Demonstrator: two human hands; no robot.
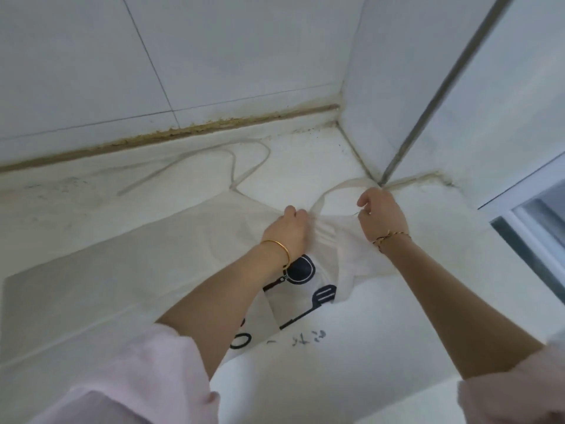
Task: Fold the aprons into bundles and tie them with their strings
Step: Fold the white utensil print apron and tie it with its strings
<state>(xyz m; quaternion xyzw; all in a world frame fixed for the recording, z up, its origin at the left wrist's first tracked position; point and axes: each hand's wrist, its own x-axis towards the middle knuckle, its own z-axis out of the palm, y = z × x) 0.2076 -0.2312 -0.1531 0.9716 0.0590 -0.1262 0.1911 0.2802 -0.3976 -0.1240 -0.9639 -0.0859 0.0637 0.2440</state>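
The apron (198, 234) is lying as thin, matt white cloth, softly creased, with flat black print on it, while its strings (244, 175) and neck strap (339, 186) are showing as the same limp tape. Under it the counter (305, 160) is looking smooth, hard and dull white with grey smudges, the wall tiles (214, 50) are shining faintly glossy, and the seam (183, 133) between them is showing rough, crumbly and brown. A polished gold metal bangle (282, 247) is gleaming on the left wrist, a braided thread bracelet (388, 235) is circling the right, and both sleeves (137, 377) are looking like soft, fuzzy pink cloth.
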